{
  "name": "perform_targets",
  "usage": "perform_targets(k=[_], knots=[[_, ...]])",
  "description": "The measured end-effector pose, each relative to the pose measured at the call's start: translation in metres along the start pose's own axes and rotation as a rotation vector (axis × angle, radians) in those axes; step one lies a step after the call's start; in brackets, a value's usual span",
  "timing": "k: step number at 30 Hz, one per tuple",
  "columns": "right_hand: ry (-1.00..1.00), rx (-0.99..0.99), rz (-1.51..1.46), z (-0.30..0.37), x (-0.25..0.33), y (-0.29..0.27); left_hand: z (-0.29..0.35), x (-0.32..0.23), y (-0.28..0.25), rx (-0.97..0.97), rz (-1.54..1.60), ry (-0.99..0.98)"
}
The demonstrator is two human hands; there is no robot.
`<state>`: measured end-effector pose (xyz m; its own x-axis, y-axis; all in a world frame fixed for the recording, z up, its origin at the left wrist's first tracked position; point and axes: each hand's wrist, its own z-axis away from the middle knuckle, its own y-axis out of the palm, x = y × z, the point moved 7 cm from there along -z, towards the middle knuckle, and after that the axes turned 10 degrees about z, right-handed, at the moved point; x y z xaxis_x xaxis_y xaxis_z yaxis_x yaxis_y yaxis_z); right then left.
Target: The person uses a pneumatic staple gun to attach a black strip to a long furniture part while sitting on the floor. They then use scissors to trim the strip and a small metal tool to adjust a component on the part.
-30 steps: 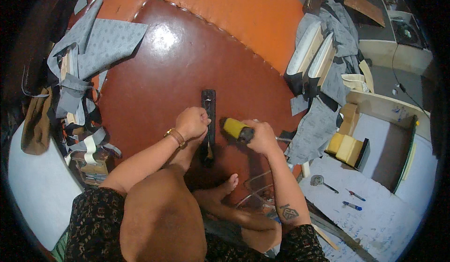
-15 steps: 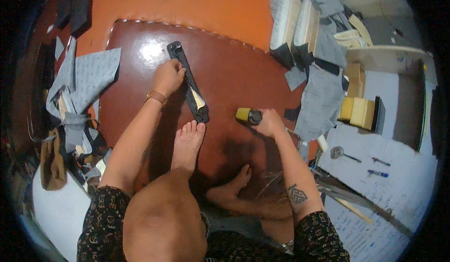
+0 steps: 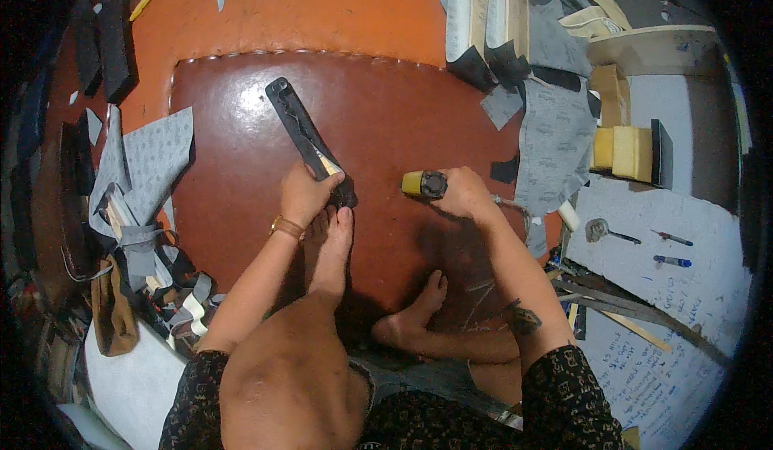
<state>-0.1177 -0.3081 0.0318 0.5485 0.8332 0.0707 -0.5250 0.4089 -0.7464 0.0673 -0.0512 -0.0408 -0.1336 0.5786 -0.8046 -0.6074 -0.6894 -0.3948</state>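
The left hand (image 3: pixel 306 196), half a second ago nearer the far end of the long black strip (image 3: pixel 295 117), now holds its near end by the bare foot (image 3: pixel 326 249); the right hand (image 3: pixel 467 192) still grips a yellow-and-black tool (image 3: pixel 423 183). The strip lies aslant over a glossy brown sheet (image 3: pixel 403 112) bordered by orange material (image 3: pixel 298 7), with grey fabric (image 3: pixel 555 144) and yellow foam (image 3: pixel 632 152) off to the right.

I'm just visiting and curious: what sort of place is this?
Probably an upholstery workshop: grey fabric pieces, yellow foam-like blocks, and a yellow-and-black tool in the right hand.
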Motion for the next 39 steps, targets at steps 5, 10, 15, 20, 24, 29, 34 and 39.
perform_targets(k=[5, 10, 15, 20, 24, 29, 34, 39], knots=[[-0.006, -0.056, 0.022, 0.000, -0.005, 0.004, -0.007, 0.022, -0.004, 0.055, 0.022, -0.105], [-0.006, -0.024, 0.009, 0.001, -0.001, 0.000, 0.001, 0.009, -0.007, 0.039, -0.024, -0.015], [-0.009, -0.057, 0.014, 0.002, -0.003, 0.002, 0.001, -0.014, -0.004, 0.072, -0.230, 0.054], [-0.034, -0.046, 0.041, 0.002, -0.003, 0.007, -0.004, -0.017, -0.003, 0.024, -0.159, 0.060], [-0.021, -0.078, 0.024, 0.002, -0.002, 0.005, -0.005, -0.019, -0.002, 0.012, -0.179, 0.026], [0.005, -0.074, -0.007, 0.008, 0.003, -0.005, -0.007, -0.014, -0.006, 0.050, -0.152, 0.056], [0.022, -0.072, -0.008, 0.005, -0.001, 0.000, 0.011, 0.009, -0.002, 0.108, 0.055, -0.057], [-0.004, -0.120, 0.000, 0.003, -0.007, 0.006, 0.033, 0.039, 0.014, 0.199, 0.117, -0.228]])
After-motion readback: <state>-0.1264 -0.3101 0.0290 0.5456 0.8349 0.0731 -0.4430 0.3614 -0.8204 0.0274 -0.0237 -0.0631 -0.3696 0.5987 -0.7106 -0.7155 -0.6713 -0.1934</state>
